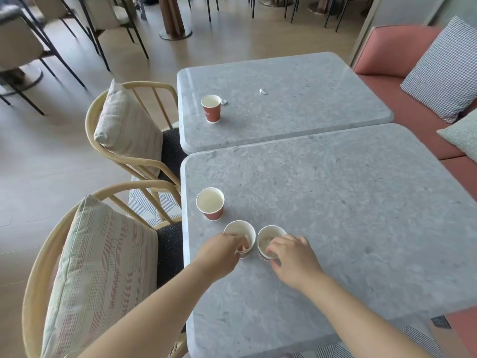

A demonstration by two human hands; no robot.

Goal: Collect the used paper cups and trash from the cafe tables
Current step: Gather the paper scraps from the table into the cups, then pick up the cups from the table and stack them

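Observation:
Three red paper cups with white insides stand near the left edge of the near grey table (348, 228). My left hand (219, 251) grips the left cup (238, 229), fingers over its rim. My right hand (294, 257) grips the cup beside it (269, 235), thumb inside the rim. A third cup (210, 204) stands free just beyond them. On the far table (309, 115) stands another red cup (211, 108) with a small crumpled scrap (224, 102) beside it. A second crumpled white scrap (262, 92) lies near that table's middle.
Two rattan chairs with cushions (103, 267) (129, 125) stand against the tables' left side. A pink bench sofa (402, 73) with checked pillows runs along the right. More chairs and a table pedestal (175, 29) fill the floor beyond.

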